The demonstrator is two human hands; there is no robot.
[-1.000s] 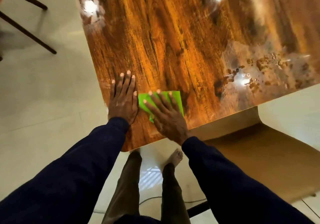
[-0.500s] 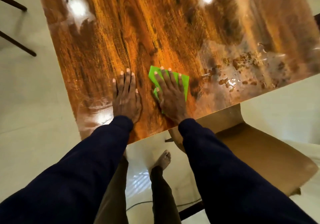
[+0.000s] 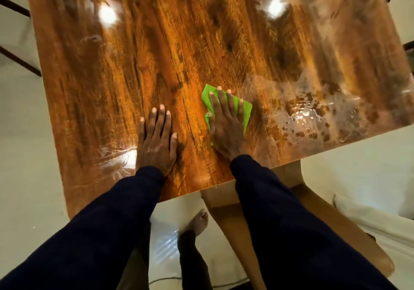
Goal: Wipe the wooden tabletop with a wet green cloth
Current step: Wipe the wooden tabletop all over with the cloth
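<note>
A glossy wooden tabletop [image 3: 201, 43] fills the upper view. My right hand [image 3: 226, 128] lies flat with straight fingers on a folded green cloth [image 3: 245, 109] and presses it onto the wood near the front edge. Green shows beyond the fingertips and on both sides of the hand. My left hand [image 3: 156, 141] rests flat on the bare wood to the left of the cloth, apart from it. Water droplets and a wet film [image 3: 309, 114] lie to the right of the cloth.
A brown chair seat [image 3: 324, 222] sits under the table's front right edge. Dark chair legs [image 3: 18, 58] stand on the pale floor at the left. My bare foot [image 3: 198, 222] is on the tiles below the table edge. A white cloth [image 3: 380, 220] lies at the right.
My right hand has slid the green cloth away from the front edge and to the right, toward the wet patch. My left hand has stayed flat on the wood.
</note>
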